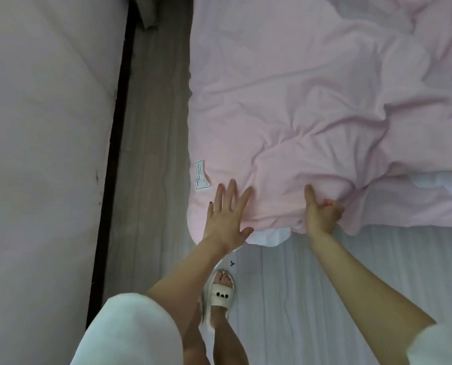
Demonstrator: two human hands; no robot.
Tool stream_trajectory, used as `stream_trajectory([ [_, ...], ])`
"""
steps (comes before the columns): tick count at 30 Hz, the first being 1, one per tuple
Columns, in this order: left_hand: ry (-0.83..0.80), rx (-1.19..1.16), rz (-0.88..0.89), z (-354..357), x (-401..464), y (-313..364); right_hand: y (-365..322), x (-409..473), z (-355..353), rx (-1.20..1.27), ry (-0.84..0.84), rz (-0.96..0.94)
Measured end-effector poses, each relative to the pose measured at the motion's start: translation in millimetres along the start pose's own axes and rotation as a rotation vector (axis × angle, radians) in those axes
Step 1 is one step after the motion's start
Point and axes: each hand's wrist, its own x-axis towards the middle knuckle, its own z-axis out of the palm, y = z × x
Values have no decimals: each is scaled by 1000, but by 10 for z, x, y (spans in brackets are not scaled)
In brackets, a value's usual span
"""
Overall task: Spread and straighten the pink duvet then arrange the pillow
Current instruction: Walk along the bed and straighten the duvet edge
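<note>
Rumpled pink fabric duvet (312,101) across the right half, left hand (226,219) flat with spread fingers on its near corner, right hand (322,214) gripping the near edge, white care label (201,175) just left, cream slipper (219,299) near.

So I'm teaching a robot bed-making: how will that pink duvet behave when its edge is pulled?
Probably floppy: the duvet lies in deep soft creases and bunches where the right hand grips it. Likely light for its bulk, being puffy. It may drag rather than slide, since the left hand presses it flat.
</note>
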Motion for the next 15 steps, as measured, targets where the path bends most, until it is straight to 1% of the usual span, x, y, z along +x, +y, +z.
stream_trajectory([
  [1, 18, 18, 45, 31, 39, 75, -13, 100, -19, 42, 38, 100],
  [2, 38, 23, 82, 68, 80, 120, -9, 186, -31, 124, 34, 204],
  [3, 32, 34, 103, 91, 105, 158, 14, 240, -38, 249, -7, 320],
  [4, 27, 45, 106, 141, 126, 177, 45, 267, -45, 377, -89, 409],
  [5, 26, 58, 99, 185, 134, 189, 58, 276, -48, 478, -179, 438],
  [7, 96, 92, 89, 266, 148, 221, 17, 212, -28, 520, -320, 421],
  [9, 218, 123, 69, 267, 166, 297, -99, 74, -16, 521, -423, 374],
  [10, 273, 143, 68, 247, 183, 353, -173, -26, -46, 517, -423, 306],
  [11, 323, 158, 71, 223, 199, 375, -206, -114, -48, 461, -380, 192],
  [13, 374, 156, 175, 92, 217, 561, -261, -274, -236, 320, -247, -123],
  [15, 354, 37, 255, -41, 211, 688, -293, -406, -349, 276, -246, -302],
])
